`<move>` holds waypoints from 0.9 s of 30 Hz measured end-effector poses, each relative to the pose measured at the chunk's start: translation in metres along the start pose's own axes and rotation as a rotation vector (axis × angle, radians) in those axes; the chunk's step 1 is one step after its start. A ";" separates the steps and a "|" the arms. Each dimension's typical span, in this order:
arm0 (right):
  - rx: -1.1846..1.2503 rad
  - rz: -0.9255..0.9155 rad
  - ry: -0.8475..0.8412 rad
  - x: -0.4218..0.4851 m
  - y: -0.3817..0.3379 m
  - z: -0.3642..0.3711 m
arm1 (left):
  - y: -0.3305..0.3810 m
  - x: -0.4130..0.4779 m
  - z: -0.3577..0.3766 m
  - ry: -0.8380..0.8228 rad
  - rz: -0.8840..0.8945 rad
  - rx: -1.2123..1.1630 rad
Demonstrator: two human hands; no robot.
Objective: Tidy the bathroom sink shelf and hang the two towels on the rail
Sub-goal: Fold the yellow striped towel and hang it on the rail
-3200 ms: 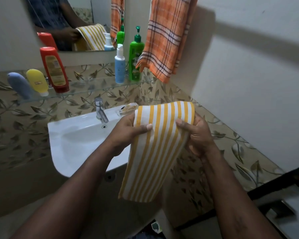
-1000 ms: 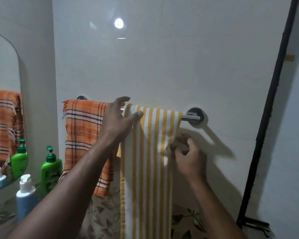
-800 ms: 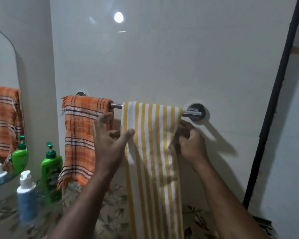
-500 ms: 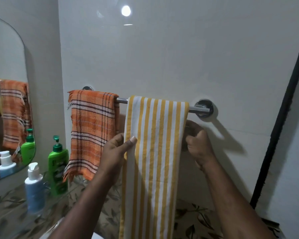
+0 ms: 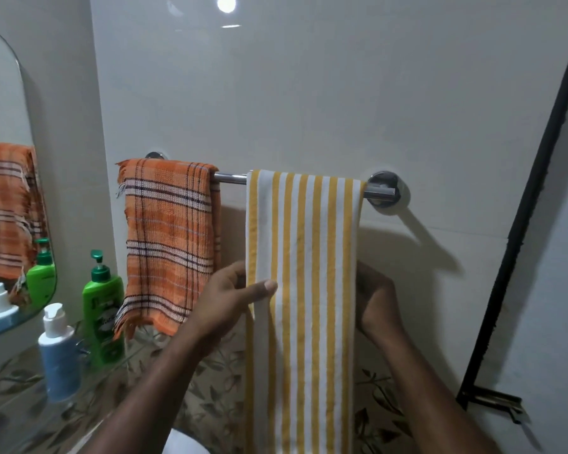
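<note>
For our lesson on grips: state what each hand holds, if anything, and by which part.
The left hand pinches the striped towel by its left edge. The right hand is behind the right edge, grip hidden: cannot tell.

**Rail and shelf, and what they carry**

Two towels hang over the chrome rail (image 5: 230, 178), apart from each other. An orange checked towel (image 5: 169, 237) is at its left end and a yellow striped towel (image 5: 304, 257) is near its right end, with bare metal between them. Lower on the left, the glass shelf (image 5: 20, 404) holds a green pump bottle (image 5: 104, 309) and, nearer to the camera, a blue bottle (image 5: 58, 358), both upright.
</note>
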State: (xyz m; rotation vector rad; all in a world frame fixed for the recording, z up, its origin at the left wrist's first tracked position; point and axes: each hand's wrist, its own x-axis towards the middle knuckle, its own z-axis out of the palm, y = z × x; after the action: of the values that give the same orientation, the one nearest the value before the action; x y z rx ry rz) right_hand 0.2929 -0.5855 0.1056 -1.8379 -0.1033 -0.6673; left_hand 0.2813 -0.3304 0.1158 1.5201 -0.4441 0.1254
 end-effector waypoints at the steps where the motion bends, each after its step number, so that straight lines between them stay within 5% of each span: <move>1: -0.012 0.012 -0.010 -0.005 0.006 -0.001 | -0.005 -0.003 0.002 -0.016 -0.033 0.001; 10: -0.131 -0.089 -0.016 -0.029 0.028 -0.017 | -0.021 -0.015 0.012 0.108 -0.071 -0.159; 13: -0.269 0.004 -0.083 -0.033 0.032 -0.016 | -0.022 -0.024 0.016 0.008 -0.092 -0.091; 16: -0.165 0.098 -0.108 -0.040 0.036 -0.013 | -0.030 -0.032 0.023 -0.074 -0.150 -0.041; 27: -0.027 0.215 -0.111 -0.063 0.052 -0.008 | -0.027 -0.026 0.026 0.057 -0.062 -0.041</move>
State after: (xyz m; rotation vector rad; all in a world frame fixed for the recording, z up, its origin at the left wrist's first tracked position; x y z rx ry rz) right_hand 0.2574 -0.5970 0.0325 -1.8799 0.0304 -0.4192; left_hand 0.2616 -0.3521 0.0805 1.4850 -0.3523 0.1103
